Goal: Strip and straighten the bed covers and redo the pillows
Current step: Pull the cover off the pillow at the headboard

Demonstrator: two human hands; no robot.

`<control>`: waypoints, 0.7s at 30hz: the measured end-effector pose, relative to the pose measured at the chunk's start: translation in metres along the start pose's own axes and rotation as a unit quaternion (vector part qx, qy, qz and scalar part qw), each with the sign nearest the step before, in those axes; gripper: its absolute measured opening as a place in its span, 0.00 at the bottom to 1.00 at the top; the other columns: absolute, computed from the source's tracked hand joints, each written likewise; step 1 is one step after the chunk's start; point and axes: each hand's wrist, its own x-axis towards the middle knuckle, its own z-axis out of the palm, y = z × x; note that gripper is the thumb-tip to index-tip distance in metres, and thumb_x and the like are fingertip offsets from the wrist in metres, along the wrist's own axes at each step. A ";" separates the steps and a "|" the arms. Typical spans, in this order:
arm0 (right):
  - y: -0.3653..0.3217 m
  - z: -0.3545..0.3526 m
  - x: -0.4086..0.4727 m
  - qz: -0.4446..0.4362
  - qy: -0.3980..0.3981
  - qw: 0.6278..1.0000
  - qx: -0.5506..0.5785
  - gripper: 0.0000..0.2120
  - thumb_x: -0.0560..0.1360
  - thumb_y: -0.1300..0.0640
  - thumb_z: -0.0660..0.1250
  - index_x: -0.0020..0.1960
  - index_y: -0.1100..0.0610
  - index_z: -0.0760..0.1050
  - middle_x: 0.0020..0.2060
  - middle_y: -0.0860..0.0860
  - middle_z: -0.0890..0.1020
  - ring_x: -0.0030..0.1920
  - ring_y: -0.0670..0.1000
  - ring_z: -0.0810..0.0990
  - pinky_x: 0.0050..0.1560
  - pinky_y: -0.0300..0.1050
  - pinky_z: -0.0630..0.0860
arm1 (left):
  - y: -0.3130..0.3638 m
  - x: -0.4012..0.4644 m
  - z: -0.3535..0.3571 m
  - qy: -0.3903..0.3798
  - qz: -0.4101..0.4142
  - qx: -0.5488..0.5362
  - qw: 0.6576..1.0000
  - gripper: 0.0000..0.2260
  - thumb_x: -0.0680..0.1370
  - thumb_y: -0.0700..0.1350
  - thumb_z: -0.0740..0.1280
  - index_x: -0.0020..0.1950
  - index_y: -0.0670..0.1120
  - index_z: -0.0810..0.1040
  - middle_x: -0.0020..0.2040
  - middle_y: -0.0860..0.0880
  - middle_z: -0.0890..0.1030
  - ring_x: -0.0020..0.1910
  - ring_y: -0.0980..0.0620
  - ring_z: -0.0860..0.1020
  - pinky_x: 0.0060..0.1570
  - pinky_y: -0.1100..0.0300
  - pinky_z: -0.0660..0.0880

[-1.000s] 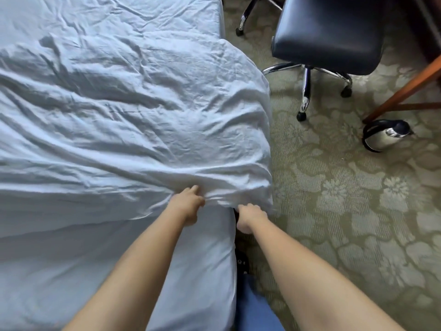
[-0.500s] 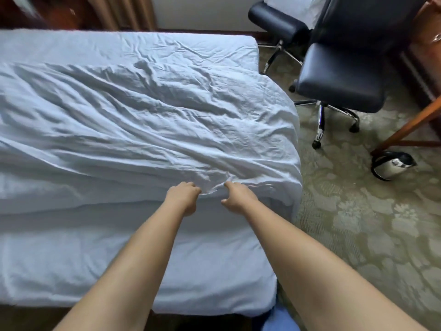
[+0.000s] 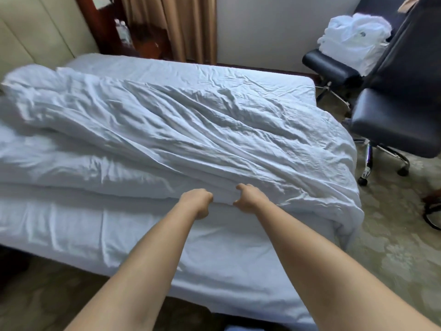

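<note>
Gripping now: left hand (image 3: pixel 196 203) and right hand (image 3: pixel 247 197), close together, both clenched on near duvet (image 3: pixel 191 130) edge.
Changed: right hand up from the bed's side onto that edge.
Duvet: rumpled across bed (image 3: pixel 226 254), right end drooping over the side.
Meaning: set for pulling the cover straight.

duvet (image 3: pixel 191 130): lies across the bed (image 3: pixel 214 259), its right end hanging over the bed's right side
hands: left hand (image 3: pixel 196 201) and right hand (image 3: pixel 248 198) side by side at the duvet's near edge
chair (image 3: pixel 401 111): right of the bed
curtain (image 3: pixel 171 25): behind the bed
</note>
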 end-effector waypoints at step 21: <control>-0.069 0.077 0.192 0.016 0.046 0.988 -0.149 0.37 0.76 0.60 0.61 0.78 0.50 0.45 0.78 0.53 0.44 0.77 0.54 0.45 0.74 0.61 0.50 | -0.142 0.201 0.026 -0.008 0.050 0.135 0.990 0.39 0.76 0.38 0.64 0.78 0.54 0.44 0.79 0.46 0.42 0.77 0.45 0.44 0.74 0.40 0.46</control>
